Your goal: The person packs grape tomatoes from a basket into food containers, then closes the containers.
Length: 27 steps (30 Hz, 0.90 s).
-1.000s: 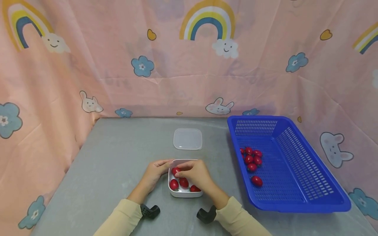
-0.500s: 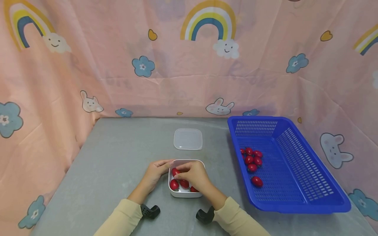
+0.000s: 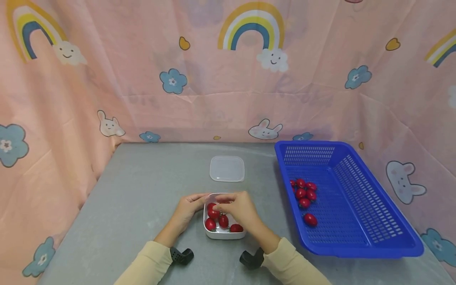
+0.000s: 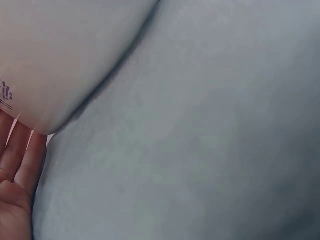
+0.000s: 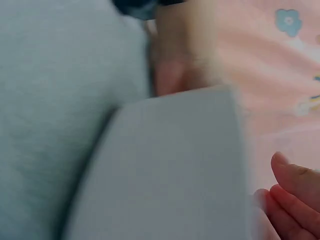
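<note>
In the head view, a white rectangular box holds several red cherry tomatoes. My left hand grips its left side near the far corner. The left wrist view shows these fingers against the outer wall of the box. My right hand reaches into the box from the right, thumb and fingers apart above the tomatoes. A bit of red shows beneath it. In the right wrist view, the box wall hides much of the inside; nothing shows between thumb and fingers.
A clear lid lies on the grey table behind the box. At the right stands a blue perforated basket with several more cherry tomatoes along its left side. A pink printed cloth hangs behind and around the table.
My right hand's thumb and fingers have lifted slightly and spread from the tomatoes near the far left corner, uncovering more of them. My left hand and the box have stayed in place.
</note>
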Available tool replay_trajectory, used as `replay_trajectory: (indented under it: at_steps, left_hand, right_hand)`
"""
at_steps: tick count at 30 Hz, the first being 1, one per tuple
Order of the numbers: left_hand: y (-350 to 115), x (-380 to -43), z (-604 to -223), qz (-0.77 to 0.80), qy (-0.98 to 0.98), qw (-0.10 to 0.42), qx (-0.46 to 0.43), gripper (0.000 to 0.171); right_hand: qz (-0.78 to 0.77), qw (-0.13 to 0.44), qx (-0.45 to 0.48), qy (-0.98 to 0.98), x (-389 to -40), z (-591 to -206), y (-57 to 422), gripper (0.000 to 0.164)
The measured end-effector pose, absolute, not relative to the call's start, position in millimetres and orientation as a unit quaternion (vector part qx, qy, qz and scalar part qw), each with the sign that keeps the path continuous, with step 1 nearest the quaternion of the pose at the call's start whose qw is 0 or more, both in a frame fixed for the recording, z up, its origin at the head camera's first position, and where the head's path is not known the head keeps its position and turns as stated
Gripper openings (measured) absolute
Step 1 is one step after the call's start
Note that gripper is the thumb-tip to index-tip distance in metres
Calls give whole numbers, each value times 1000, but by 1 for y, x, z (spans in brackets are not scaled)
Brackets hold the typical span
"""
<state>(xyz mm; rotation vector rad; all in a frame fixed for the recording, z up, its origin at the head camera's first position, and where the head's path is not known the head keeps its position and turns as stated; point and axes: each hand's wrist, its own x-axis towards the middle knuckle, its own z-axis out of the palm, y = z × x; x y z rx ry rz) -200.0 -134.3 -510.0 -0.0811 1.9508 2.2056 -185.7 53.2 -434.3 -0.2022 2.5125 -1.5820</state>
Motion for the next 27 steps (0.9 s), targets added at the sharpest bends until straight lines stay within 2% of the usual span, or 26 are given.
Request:
replay_trajectory:
  at_steps: [9, 16, 27]
  left_hand:
    - [-134, -200, -510, 741, 664, 93, -27, 35]
    - [-135, -202, -512, 736, 671, 94, -16, 36]
    - [-136, -199, -513, 725, 682, 92, -9, 36]
  right_hand:
    - [-554, 47, -55, 830, -181, -389, 68, 23]
    - [-566, 60, -58, 820, -178, -358, 82, 24]
    - [-532, 36, -57, 844, -197, -328, 125, 33]
